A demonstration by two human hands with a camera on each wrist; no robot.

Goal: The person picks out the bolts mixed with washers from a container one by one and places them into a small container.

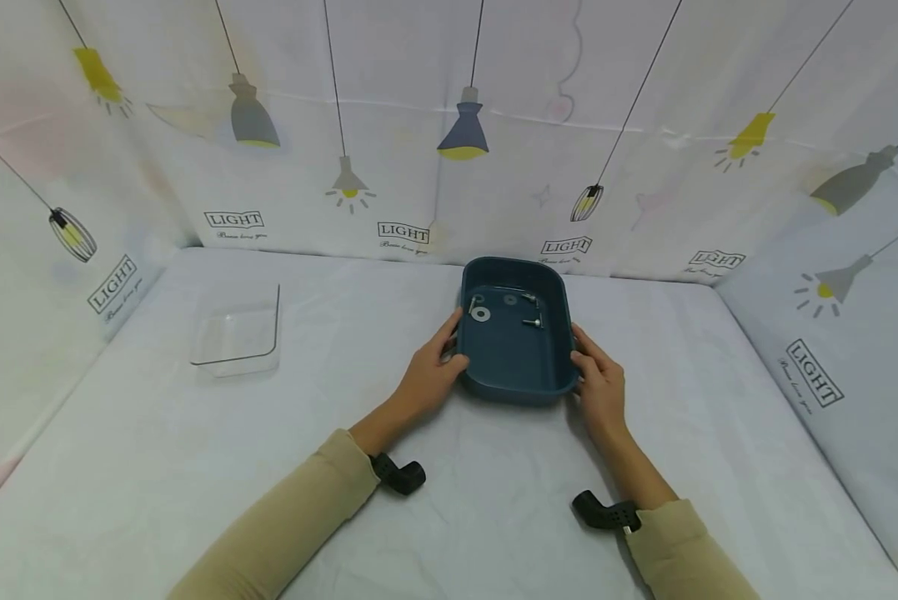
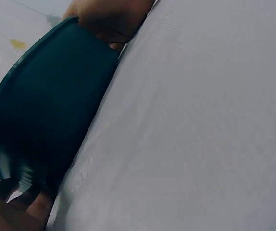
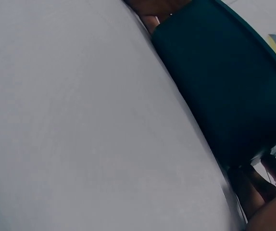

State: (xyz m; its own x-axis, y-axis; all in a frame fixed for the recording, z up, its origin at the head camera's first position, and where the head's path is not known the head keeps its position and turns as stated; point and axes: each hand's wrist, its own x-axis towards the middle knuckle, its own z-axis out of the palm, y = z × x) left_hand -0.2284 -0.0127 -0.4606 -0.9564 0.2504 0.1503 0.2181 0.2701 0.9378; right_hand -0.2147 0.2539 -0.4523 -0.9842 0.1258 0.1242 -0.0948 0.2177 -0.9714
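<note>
"LIGHT" labels (image 1: 234, 219) repeat along the lamp-print backdrop; a white cloth (image 1: 449, 517) covers the table. The left hand (image 1: 428, 375) and right hand (image 1: 600, 383) grip the blue tray's (image 1: 516, 367) sides, fingers curled round them; it sits mid-table, a clear tray (image 1: 237, 337) to its left.

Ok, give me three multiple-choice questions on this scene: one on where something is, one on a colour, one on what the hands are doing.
1. Where does the clear container lie? A left of the tray; B inside the tray; C right of the tray.
2. What colour is the tray? A red; B dark blue; C yellow.
3. How are the left hand and right hand? A both flat on the table; B one raised; C each gripping a side of the tray.

A: it sits apart at left. B: its walls show dark blue. C: fingers curl at both rims.
</note>
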